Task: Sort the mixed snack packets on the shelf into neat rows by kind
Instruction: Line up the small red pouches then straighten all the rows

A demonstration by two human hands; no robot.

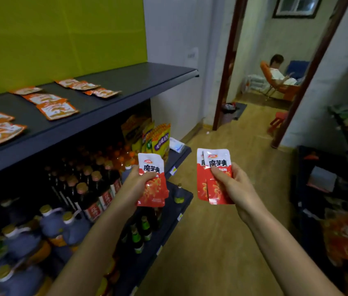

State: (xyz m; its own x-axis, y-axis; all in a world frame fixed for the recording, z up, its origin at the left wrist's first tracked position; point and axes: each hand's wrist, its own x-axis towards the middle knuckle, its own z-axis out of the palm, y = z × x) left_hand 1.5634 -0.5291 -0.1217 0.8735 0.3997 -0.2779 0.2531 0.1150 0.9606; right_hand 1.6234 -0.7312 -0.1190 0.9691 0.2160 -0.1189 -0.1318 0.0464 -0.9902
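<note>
On shelf (126, 82), orange packets (57, 110), red packets (151, 165) in left hand (135, 181), right hand (232, 185)

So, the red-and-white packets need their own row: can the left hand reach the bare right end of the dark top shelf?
Probably yes: the left hand, gripping a red-and-white snack packet, is below and in front of the dark grey shelf, with nothing between.

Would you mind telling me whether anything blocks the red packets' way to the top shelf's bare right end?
Nothing visible: left hand and right hand hold red packets in open air below the shelf.
</note>
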